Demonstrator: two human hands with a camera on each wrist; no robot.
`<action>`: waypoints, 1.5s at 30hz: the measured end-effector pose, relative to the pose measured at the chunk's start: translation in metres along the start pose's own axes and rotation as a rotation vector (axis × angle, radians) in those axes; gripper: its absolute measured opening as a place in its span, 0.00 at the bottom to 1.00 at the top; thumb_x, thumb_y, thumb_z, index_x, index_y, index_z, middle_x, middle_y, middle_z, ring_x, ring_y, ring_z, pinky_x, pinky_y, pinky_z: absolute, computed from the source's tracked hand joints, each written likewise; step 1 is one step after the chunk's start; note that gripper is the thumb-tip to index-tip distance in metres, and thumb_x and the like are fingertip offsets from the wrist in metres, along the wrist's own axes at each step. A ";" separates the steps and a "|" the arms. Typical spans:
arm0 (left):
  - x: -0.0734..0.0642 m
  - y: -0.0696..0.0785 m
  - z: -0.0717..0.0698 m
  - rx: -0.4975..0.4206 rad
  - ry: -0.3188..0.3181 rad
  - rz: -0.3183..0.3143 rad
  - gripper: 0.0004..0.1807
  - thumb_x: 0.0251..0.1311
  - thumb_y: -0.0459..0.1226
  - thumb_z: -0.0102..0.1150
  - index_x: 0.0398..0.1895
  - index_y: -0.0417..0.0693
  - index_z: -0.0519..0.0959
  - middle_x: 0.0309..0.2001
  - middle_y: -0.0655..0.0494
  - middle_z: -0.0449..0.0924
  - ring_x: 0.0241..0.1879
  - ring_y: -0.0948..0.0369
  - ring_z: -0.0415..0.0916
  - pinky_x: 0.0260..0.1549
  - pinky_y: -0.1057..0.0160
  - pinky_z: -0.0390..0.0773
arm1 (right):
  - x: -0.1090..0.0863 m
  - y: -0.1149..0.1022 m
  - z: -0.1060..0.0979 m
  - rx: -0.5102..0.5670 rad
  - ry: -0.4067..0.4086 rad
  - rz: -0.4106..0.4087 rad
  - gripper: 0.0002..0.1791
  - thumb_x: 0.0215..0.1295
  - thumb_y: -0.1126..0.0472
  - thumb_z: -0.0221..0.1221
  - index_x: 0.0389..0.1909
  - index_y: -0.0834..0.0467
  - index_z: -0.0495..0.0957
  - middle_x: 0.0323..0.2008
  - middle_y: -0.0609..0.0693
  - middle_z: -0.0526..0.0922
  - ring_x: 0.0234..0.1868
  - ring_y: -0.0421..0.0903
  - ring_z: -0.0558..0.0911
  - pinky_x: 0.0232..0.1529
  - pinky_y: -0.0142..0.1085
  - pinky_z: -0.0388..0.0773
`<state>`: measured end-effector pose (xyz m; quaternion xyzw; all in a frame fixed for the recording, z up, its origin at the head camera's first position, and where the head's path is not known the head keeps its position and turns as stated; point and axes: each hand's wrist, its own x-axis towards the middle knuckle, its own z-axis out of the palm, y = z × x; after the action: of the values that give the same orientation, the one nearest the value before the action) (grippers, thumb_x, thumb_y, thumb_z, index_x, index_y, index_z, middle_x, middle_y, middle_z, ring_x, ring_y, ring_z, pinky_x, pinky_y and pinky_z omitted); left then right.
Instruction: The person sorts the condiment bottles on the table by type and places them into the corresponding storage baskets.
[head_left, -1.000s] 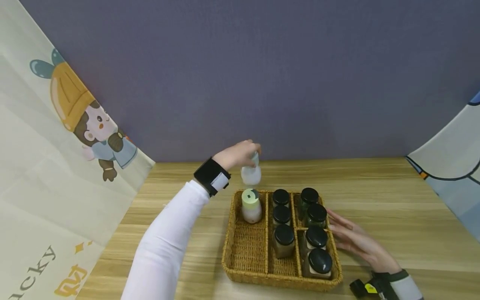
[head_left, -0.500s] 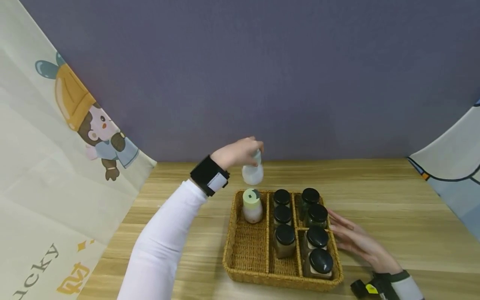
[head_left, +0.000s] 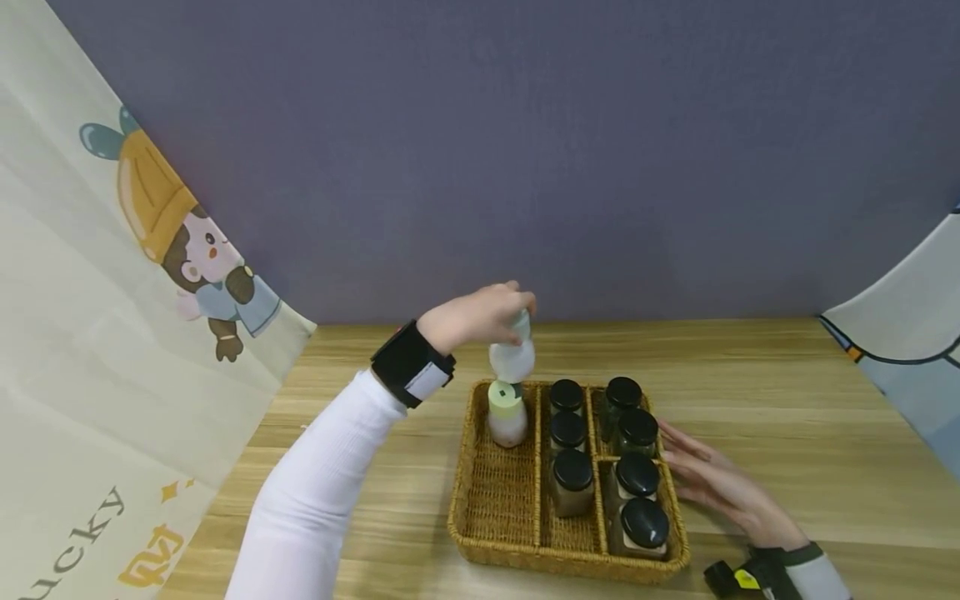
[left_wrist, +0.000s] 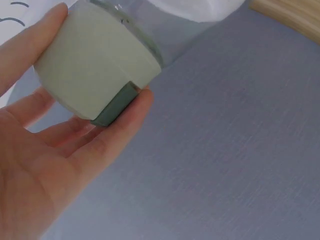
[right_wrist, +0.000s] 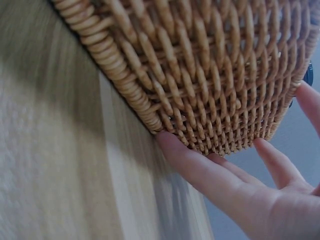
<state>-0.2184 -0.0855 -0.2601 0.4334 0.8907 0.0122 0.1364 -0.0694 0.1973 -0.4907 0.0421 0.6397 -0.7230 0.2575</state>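
My left hand (head_left: 483, 318) grips a clear seasoning bottle (head_left: 513, 360) with white contents by its pale green lid (left_wrist: 95, 60); a dark green tab shows on the lid's side in the left wrist view. The bottle hangs just behind and above a wicker basket (head_left: 495, 546). In the basket's left compartment stands a similar bottle (head_left: 507, 421) with a light green lid, at the back. My right hand (head_left: 720, 492) rests its extended fingers against the basket's right side, and the right wrist view shows the fingertips touching the weave (right_wrist: 200, 85).
Several black-lidded jars (head_left: 573, 479) stand in the basket's middle column and its two right compartments. A wooden tabletop (head_left: 787, 400) lies under the basket. Behind it rises a grey-blue panel (head_left: 525, 167), with a printed curtain (head_left: 90, 333) on the left.
My left hand has carried the white-filled bottle slightly right and down, nearer the basket's back rim. The right hand keeps its place on the basket's side.
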 end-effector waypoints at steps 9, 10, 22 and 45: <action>-0.015 0.012 0.001 0.030 0.003 0.050 0.20 0.52 0.37 0.61 0.48 0.43 0.71 0.44 0.47 0.69 0.42 0.56 0.70 0.40 0.65 0.74 | 0.002 0.005 -0.005 0.096 -0.142 -0.124 0.27 0.69 0.58 0.40 0.64 0.32 0.46 0.64 0.65 0.22 0.48 0.25 0.69 0.56 0.51 0.66; -0.017 0.014 0.001 0.037 0.004 0.055 0.20 0.51 0.37 0.61 0.48 0.43 0.71 0.44 0.47 0.70 0.43 0.56 0.70 0.41 0.65 0.74 | 0.002 0.005 -0.005 0.099 -0.143 -0.126 0.27 0.69 0.58 0.40 0.63 0.31 0.47 0.64 0.64 0.23 0.48 0.25 0.69 0.56 0.50 0.66; -0.039 0.024 0.005 0.067 0.041 0.153 0.19 0.50 0.37 0.62 0.45 0.42 0.72 0.40 0.48 0.71 0.39 0.56 0.71 0.37 0.65 0.75 | 0.000 0.005 -0.006 0.054 -0.114 -0.107 0.31 0.69 0.57 0.40 0.68 0.42 0.37 0.65 0.65 0.26 0.53 0.29 0.67 0.57 0.53 0.63; -0.064 0.041 0.018 0.044 0.049 0.265 0.20 0.45 0.35 0.65 0.43 0.40 0.73 0.39 0.46 0.71 0.39 0.56 0.72 0.39 0.68 0.76 | -0.002 0.002 -0.004 0.012 -0.060 -0.070 0.34 0.69 0.55 0.40 0.68 0.50 0.32 0.66 0.64 0.27 0.65 0.56 0.51 0.58 0.55 0.60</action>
<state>-0.1453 -0.1114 -0.2566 0.5499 0.8287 0.0210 0.1023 -0.0677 0.2019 -0.4924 -0.0003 0.6283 -0.7365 0.2507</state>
